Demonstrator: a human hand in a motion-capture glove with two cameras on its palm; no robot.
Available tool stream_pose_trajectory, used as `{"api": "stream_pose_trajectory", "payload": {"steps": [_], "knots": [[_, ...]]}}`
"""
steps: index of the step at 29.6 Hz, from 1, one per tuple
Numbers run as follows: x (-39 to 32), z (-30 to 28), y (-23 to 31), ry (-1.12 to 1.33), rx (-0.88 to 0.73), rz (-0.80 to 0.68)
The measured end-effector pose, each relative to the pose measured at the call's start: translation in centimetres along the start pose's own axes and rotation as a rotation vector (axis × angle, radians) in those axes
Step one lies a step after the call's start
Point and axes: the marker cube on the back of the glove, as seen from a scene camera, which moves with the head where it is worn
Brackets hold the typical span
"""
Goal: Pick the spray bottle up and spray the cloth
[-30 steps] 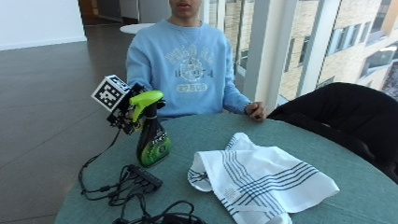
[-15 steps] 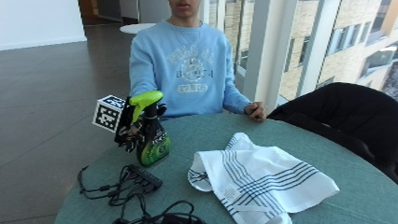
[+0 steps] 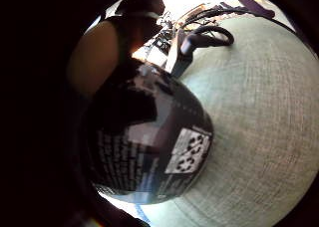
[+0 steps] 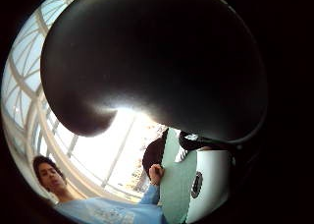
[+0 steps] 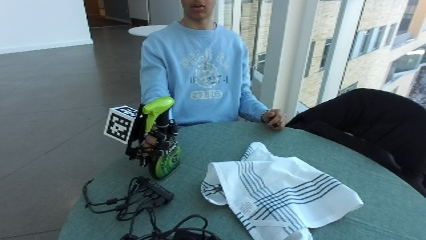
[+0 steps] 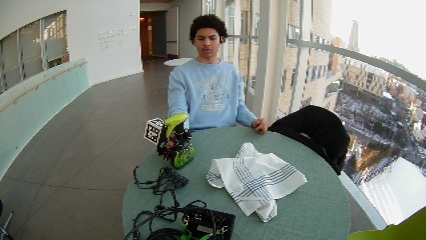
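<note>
You sit at a big round table [image 5: 319, 155] with a green, woven-looking top. Across it from the bottle, a black jacket [image 5: 363, 117] hangs over a chair at the table's far edge.

A white cloth [image 5: 283, 192] with dark thin stripes lies rumpled and flat near the middle of the table. It is near the bottle but not touching it. Between the cloth and your chest, your bare hand [image 5: 273, 119] rests on the table edge.

The green spray bottle [image 5: 163, 150] stands upright on the table, beside the cloth. It has a bright lime-green sprayer head on top and a darker, shiny body. In the little finger side palm view the bottle [image 3: 149, 147] fills much of the picture. Its back label is dark with rows of tiny white writing, too small to read, and a white square with recycling arrows on it.

Your gloved right hand [image 5: 152, 137] is on the bottle. Its black fingers are curled round the neck, just under the sprayer head, so the hand is grasping the bottle.

A black power strip [image 5: 154, 188] with tangled black cables lies on the table just in front of the bottle, closer to the camera. One looped cable [image 3: 209, 35] shows past the bottle on the green top.
</note>
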Motion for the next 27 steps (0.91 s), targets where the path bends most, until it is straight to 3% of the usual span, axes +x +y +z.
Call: {"api": "stream_pose_trajectory", "payload": {"steps": [16, 27], "knots": [[-4.8, 1.3, -1.7, -0.027, -0.45, -0.083], [-9.9, 5.2, -3.4, 0.089, -0.817, -0.096]]}}
